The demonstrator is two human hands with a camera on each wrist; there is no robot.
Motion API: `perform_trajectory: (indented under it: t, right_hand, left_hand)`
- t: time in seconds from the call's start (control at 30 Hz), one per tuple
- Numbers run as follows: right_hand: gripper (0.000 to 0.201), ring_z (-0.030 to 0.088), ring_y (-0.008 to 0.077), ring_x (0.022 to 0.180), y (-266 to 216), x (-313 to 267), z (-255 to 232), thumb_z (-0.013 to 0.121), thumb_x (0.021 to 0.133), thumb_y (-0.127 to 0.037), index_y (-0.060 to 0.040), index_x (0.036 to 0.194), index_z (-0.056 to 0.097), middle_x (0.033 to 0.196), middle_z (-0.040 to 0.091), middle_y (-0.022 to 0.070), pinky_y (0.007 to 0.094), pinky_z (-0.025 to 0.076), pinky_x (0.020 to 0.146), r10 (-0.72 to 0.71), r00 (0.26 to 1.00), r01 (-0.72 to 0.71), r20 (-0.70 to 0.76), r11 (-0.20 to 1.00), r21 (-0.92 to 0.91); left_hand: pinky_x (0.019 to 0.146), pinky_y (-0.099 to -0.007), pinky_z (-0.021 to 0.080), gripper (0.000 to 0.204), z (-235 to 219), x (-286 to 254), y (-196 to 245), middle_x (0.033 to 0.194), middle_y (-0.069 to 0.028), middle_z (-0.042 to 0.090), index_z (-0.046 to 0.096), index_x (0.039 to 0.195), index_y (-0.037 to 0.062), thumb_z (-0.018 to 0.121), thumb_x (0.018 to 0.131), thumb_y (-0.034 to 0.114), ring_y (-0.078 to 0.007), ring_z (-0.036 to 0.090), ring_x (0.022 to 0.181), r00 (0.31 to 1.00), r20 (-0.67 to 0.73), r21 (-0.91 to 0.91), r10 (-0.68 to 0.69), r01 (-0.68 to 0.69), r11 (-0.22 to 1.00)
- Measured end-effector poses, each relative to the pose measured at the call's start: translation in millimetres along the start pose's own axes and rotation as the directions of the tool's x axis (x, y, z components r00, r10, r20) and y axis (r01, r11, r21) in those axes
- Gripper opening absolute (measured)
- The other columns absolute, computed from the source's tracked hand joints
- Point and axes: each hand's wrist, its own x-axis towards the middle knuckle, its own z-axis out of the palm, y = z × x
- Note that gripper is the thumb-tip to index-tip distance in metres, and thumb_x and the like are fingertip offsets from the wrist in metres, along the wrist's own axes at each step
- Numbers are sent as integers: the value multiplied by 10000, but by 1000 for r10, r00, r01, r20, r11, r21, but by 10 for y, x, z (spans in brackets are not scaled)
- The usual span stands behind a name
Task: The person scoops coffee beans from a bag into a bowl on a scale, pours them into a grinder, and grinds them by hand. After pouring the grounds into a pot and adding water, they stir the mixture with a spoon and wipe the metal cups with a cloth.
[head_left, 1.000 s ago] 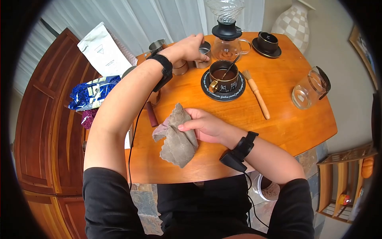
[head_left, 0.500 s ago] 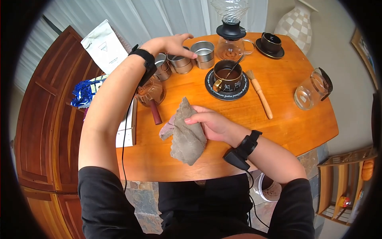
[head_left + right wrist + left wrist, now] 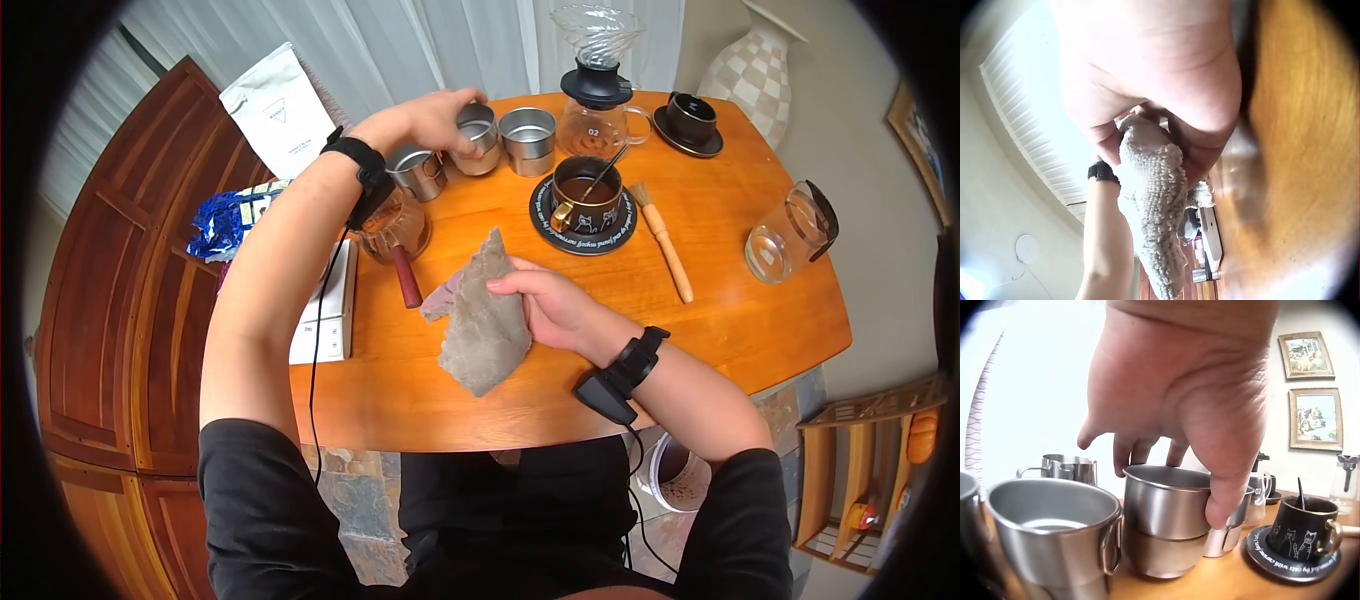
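Observation:
My left hand (image 3: 432, 122) spans the rim of the middle steel cup (image 3: 1166, 515) in a row at the back of the table. Its thumb lies against the near right side, and the fingers reach round the far side. Another steel cup (image 3: 528, 140) stands just right of it, and a steel cup with a wire handle (image 3: 1054, 537) to the left. Nearer the front edge, my right hand (image 3: 556, 308) grips a crumpled grey cloth (image 3: 486, 335), thumb on top. The cloth hangs in folds over the table.
A black cup (image 3: 592, 212) of dark liquid with a spoon sits on its saucer; a wooden brush (image 3: 665, 245) lies right of it. Behind stands a glass carafe (image 3: 592, 128) with dripper. Left are a red-handled glass vessel (image 3: 395, 235), white scale (image 3: 325, 330) and bags.
My left hand has left the rightmost steel cup, moved left and come down onto the middle one. My right hand keeps hold of the cloth.

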Motion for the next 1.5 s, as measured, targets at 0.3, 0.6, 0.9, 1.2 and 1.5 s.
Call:
perform_trajectory:
  t: [0.3, 0.6, 0.9, 1.2, 1.5]
  right_hand:
    - [407, 559, 292, 1200, -63, -4, 58, 476, 955, -195, 2, 1310, 451, 1285, 576, 167, 450, 419, 1050, -97, 994, 99, -40, 993, 67]
    - [412, 505, 262, 1260, -127, -25, 148, 460, 989, -221, -1, 1337, 432, 1374, 504, 149, 398, 393, 1078, -399, 908, 398, -129, 917, -28]
    - [510, 486, 199, 1273, -101, -149, 299, 303, 1050, -308, 51, 1395, 416, 1392, 504, 127, 342, 362, 1091, -437, 889, 455, 137, 876, -160]
    - [444, 481, 200, 1288, -27, -140, 273, 395, 959, -69, 25, 1389, 450, 1403, 497, 124, 324, 361, 1094, -478, 874, 435, 88, 688, -581]
    - [391, 572, 168, 1158, -30, -148, 208, 415, 1031, -233, -15, 1350, 481, 1283, 578, 92, 313, 455, 1004, -337, 936, 353, 106, 894, -276]
  left_hand:
    - [963, -387, 468, 790, -180, -896, 336, 1254, -214, 546, 437, 1370, 53, 797, 734, 354, -313, 568, 1139, 894, -441, -295, 83, -232, 927]
    - [889, -348, 511, 701, 262, -1870, 763, 1134, -161, 611, 479, 1310, 17, 810, 735, 244, -245, 633, 1001, 909, -387, -438, 157, -331, 835]
    - [846, -309, 469, 591, 358, -1927, 756, 1055, -135, 626, 519, 1251, -8, 674, 826, 372, -191, 590, 946, 961, -223, -556, -162, 11, 831]
    - [817, -296, 465, 350, 588, -1852, 826, 937, -119, 635, 532, 1148, 9, 604, 902, 247, -168, 584, 877, 969, -181, -266, -169, 117, 957]
    - [812, -308, 449, 638, 633, -1850, 774, 940, -140, 622, 519, 1180, -30, 608, 736, 420, -207, 585, 878, 945, -320, -373, 69, -193, 908]
